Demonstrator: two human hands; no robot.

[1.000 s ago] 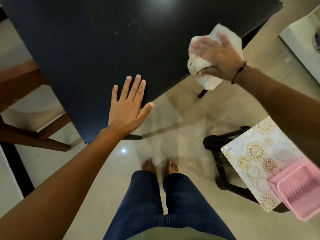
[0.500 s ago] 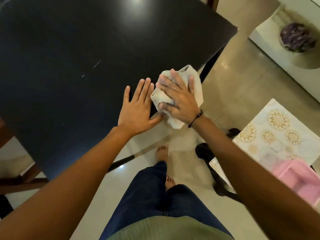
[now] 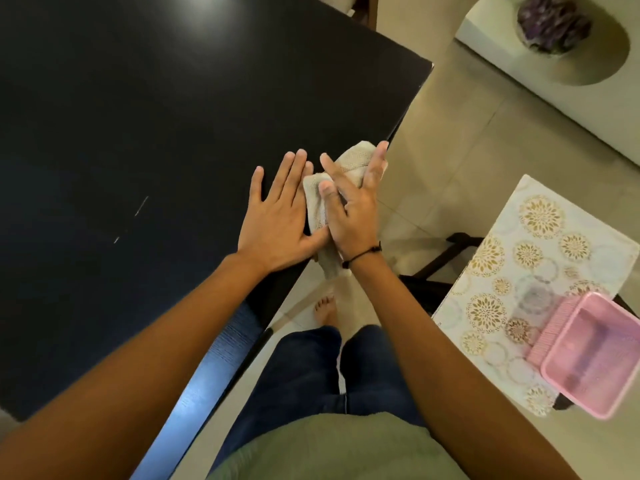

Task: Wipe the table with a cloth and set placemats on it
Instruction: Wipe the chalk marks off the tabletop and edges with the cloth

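Observation:
The black table (image 3: 138, 116) fills the left of the view. A crumpled beige cloth (image 3: 353, 161) lies at the table's right edge, its lower end hanging over the edge. My right hand (image 3: 353, 209) presses on the cloth with straight, spread fingers. Just left of it, my left hand (image 3: 277, 216) lies flat on the tabletop, and its thumb touches the cloth. A floral placemat (image 3: 540, 244) with gold circles lies on a dark chair at the right.
A pink plastic basket (image 3: 595, 355) sits on the near end of the placemat. At the far right a white ledge (image 3: 519, 64) carries a purple ornament (image 3: 554, 22). Beige floor tiles lie between the table and the chair.
My right hand slid the cloth along the table edge from the far right corner toward my left hand, and its fingers straightened. The camera shifted right and closer.

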